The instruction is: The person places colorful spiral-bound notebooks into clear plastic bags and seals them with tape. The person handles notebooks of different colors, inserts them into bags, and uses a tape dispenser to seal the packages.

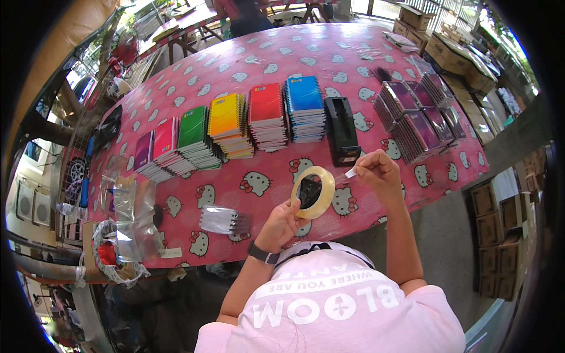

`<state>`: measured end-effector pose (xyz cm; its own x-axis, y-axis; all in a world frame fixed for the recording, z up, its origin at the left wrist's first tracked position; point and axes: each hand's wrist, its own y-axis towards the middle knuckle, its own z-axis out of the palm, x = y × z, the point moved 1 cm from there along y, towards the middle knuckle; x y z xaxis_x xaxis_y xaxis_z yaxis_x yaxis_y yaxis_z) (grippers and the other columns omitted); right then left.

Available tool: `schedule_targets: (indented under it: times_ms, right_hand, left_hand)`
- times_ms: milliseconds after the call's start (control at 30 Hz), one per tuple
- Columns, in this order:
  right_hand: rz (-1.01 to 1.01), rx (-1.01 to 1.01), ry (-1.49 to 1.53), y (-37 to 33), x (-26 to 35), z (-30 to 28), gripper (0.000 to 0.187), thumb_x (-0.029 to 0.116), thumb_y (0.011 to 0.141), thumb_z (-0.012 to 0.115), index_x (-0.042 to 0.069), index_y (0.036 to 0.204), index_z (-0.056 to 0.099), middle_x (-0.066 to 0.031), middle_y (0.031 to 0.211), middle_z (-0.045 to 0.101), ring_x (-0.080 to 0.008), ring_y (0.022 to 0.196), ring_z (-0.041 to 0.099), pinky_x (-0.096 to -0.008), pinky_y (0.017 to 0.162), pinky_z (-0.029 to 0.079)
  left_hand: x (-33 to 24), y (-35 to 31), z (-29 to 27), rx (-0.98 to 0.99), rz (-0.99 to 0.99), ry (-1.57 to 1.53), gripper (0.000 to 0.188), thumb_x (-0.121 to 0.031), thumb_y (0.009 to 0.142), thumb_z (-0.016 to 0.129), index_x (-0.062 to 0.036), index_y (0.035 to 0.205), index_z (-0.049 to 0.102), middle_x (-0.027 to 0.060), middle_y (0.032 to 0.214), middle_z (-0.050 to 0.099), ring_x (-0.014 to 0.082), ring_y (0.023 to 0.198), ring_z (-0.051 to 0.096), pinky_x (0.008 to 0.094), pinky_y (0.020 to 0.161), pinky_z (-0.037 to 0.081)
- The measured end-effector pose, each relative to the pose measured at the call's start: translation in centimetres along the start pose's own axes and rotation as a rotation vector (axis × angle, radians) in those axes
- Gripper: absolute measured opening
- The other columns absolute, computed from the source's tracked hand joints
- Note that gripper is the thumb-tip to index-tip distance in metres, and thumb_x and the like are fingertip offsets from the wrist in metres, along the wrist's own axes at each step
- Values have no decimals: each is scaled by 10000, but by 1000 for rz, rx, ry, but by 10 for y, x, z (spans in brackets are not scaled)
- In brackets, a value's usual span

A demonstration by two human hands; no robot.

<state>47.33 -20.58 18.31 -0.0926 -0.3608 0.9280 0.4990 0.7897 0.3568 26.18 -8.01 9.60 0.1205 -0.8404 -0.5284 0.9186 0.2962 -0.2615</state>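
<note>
My left grip clasps the tape roll at its near rim, above the worktop's near side; my right grip pinches a pale tab. The roll should be light, stiff, best held by its rim.

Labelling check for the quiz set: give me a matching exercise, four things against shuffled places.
1 tape roll
2 red stack
3 long black object
4 green stack

A between pink stack and yellow stack
B in left hand
C right beside blue stack
D between yellow and blue stacks

Pairs: 1-B, 2-D, 3-C, 4-A
</note>
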Motion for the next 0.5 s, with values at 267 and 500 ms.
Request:
schedule_targets:
  times_ms: [267,500]
  right_hand:
    - [332,-174,700,-14,-29,-16,312,270,941,438,39,1138,514,-104,1000,621,-163,867,608,-289,768,496]
    - [490,75,218,-1,-29,-17,341,139,769,725,26,1053,574,-34,937,629,-81,815,584,-220,737,461]
  left_hand:
    - [4,32,39,-32,188,164,391,-142,864,620,-10,1194,456,80,1068,601,154,940,616,296,796,539]
    - [-16,46,48,7,245,547,529,-99,851,631,-24,1305,370,106,1202,541,152,993,590,283,818,522]
